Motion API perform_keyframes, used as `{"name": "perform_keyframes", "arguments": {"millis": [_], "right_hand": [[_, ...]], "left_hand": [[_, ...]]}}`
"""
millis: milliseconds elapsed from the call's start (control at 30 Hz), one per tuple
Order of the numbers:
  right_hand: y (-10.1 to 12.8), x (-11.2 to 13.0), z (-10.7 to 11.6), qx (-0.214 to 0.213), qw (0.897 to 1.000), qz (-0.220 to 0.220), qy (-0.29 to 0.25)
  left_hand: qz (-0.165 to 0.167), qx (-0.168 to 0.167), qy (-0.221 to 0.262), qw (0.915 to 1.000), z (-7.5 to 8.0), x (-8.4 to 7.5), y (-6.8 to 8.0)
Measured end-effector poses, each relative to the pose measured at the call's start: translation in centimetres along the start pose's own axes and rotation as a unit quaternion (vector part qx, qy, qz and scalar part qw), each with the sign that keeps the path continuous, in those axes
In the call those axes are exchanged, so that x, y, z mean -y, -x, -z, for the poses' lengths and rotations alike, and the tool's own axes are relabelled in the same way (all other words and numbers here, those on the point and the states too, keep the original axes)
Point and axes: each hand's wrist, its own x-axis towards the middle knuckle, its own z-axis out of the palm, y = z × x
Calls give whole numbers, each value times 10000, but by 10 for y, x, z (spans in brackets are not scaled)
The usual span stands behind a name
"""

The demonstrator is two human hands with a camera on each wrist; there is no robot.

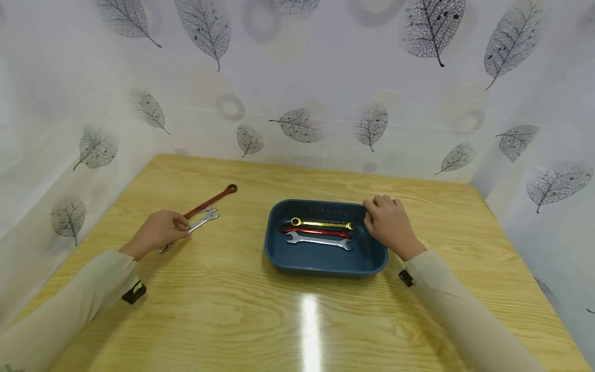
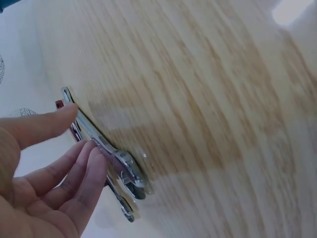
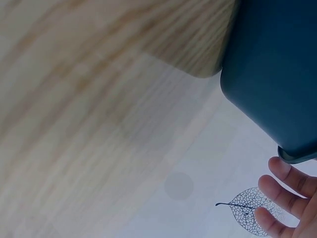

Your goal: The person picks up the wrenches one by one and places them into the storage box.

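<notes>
My left hand (image 1: 160, 230) pinches at a small group of wrenches on the left of the table, thumb on one side and fingertips on the other. A red wrench (image 1: 211, 200) reaches away from the fingertips, beside a silver wrench (image 2: 96, 134) that runs between thumb and fingers. Another silver wrench (image 2: 121, 203) lies behind it; I cannot tell which ones the fingers grip. My right hand (image 1: 389, 225) holds the right far corner of a dark blue plastic bin (image 1: 321, 270). Inside it lie a yellow wrench (image 1: 321, 224), a red wrench (image 1: 318, 232) and a silver open-end wrench (image 1: 321, 240).
The wooden table (image 1: 223, 310) ends at the back against a pale leaf-patterned curtain (image 1: 297, 82), which also hangs along both sides. Bright light reflects off the tabletop near the front.
</notes>
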Motion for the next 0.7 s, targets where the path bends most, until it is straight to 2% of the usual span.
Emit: {"name": "perform_keyframes", "arguments": {"millis": [133, 533, 700], "right_hand": [[-1, 0, 1, -38, 10000, 23, -37], [-1, -1, 2, -40, 9999, 75, -76], [-1, -1, 1, -62, 9999, 95, -82]], "left_hand": [[-39, -131, 69, 9999, -1, 1, 0], [-89, -321, -139, 9993, -4, -4, 5], [-100, -447, -193, 9988, -5, 1, 3]]}}
